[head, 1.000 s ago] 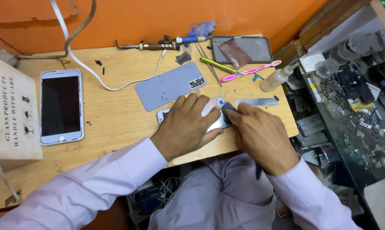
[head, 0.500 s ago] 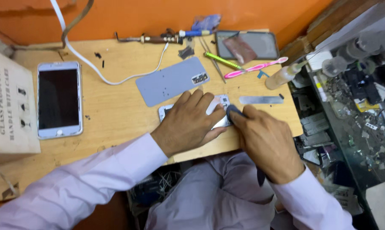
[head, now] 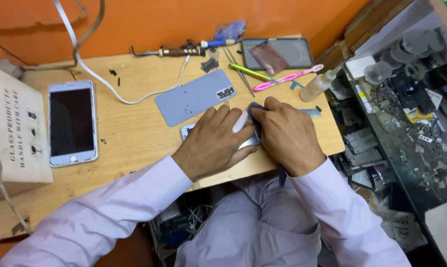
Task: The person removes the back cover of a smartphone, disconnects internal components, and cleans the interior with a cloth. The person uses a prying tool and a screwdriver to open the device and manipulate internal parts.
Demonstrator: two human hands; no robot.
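Both hands together on the phone [head: 247, 140]: left hand [head: 214, 143] flat, right hand [head: 285, 134] pressing a dark cloth [head: 255, 107].

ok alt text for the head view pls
Seen from above, a person at a wooden bench presses the left hand flat on a phone while the right hand holds a dark cloth against it. A grey back cover lies just beyond, a white phone to the left, and a pink toothbrush and tweezers farther back.
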